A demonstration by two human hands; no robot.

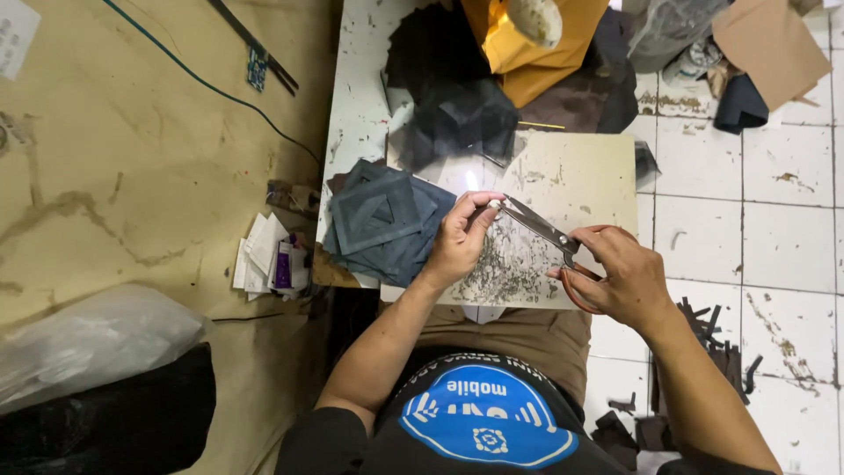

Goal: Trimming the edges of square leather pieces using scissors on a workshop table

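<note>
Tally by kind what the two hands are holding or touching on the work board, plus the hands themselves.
Hands: 2, left hand, right hand
Scissors: 1
Small dark piece pinched in the left fingers: 1
Total: 4

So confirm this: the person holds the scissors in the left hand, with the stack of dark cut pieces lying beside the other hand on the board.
Not quite. The head view shows the scissors in the right hand; the left hand pinches something at the blade tips. The stack of dark cut pieces lies beside the left hand, on the board.

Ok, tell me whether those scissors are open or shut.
Nearly shut: the scissors' blades lie together as one dark line, tip at the left hand, the right hand on the handles.
</note>
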